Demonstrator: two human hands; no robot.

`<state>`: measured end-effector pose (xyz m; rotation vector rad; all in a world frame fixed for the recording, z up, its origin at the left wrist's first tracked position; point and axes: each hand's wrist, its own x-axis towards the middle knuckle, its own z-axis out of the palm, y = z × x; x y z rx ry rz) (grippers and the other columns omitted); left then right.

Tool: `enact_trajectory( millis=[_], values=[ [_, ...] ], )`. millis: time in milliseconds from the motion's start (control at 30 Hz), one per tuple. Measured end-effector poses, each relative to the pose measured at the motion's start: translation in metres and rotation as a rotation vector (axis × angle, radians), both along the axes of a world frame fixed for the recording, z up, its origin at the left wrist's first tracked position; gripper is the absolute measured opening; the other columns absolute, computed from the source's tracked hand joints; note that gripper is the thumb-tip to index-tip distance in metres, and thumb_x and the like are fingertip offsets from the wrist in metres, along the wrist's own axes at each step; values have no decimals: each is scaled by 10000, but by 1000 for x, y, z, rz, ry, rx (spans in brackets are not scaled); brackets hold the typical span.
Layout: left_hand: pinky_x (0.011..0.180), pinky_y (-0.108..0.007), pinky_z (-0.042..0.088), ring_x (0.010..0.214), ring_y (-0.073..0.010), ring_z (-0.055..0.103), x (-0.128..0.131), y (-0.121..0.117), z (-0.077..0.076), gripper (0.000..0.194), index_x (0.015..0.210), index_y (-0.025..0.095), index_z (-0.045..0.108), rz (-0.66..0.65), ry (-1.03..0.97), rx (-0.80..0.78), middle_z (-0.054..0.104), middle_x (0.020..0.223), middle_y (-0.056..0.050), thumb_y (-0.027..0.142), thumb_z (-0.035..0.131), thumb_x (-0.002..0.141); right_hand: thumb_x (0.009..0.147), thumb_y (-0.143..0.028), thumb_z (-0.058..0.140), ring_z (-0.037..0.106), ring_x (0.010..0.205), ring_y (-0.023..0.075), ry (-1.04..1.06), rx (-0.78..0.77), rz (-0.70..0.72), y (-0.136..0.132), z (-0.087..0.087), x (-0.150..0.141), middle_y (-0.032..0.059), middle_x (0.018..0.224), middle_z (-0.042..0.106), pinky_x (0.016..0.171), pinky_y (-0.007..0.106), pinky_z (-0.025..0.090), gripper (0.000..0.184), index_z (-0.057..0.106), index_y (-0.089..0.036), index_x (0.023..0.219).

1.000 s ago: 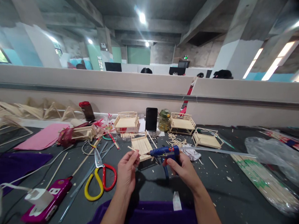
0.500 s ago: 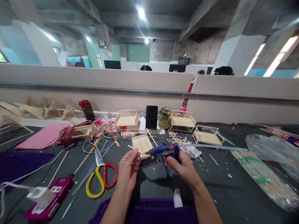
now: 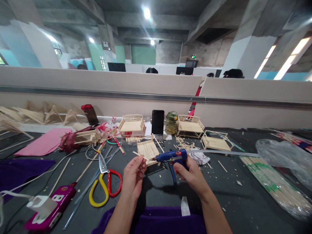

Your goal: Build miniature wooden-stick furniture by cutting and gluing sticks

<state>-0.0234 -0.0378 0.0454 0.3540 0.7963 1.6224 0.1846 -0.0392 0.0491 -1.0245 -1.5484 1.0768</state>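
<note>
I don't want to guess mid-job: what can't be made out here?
All in the head view:
- Blue hot glue gun: much of its handle, hidden by the right grip.
- Nozzle tip: too small to tell whether glue is on it.
- Thin wooden stick: the pinched part, hidden by the left grip.
- White label: print too small to read.
- Purple cloth in front: cut off by the bottom edge.

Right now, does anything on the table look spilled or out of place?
Yes. Beyond the glue gun, short stick pieces lie in a loose, jumbled heap, and small pale scraps dot the dark tabletop; both look untidy.
</note>
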Motion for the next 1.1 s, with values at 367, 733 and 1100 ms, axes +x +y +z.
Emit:
enact_trajectory(
  millis=[367,733,1100],
  values=[
    [522,-122,480,530,-42,559,0,-1,1,342,716,98,702,3,-3,-10,664,638,-3,232,909,479,848,-480,614,443,514,109,18,-5,-7,0,0,0,-22,655,533,458,220,351,298,564,-196,922],
    [509,-133,444,522,-43,538,1,-1,1,343,716,104,702,-8,76,8,650,622,6,268,902,491,841,-470,626,426,491,96,50,-11,3,0,0,-2,-26,637,529,435,214,335,293,562,-189,894],
    [512,-154,390,546,-55,500,-2,-2,1,246,698,131,689,100,282,97,623,644,14,301,843,609,690,-463,749,485,446,90,569,-140,-477,18,2,38,-1,626,627,390,203,393,365,591,-166,833]
  ],
)
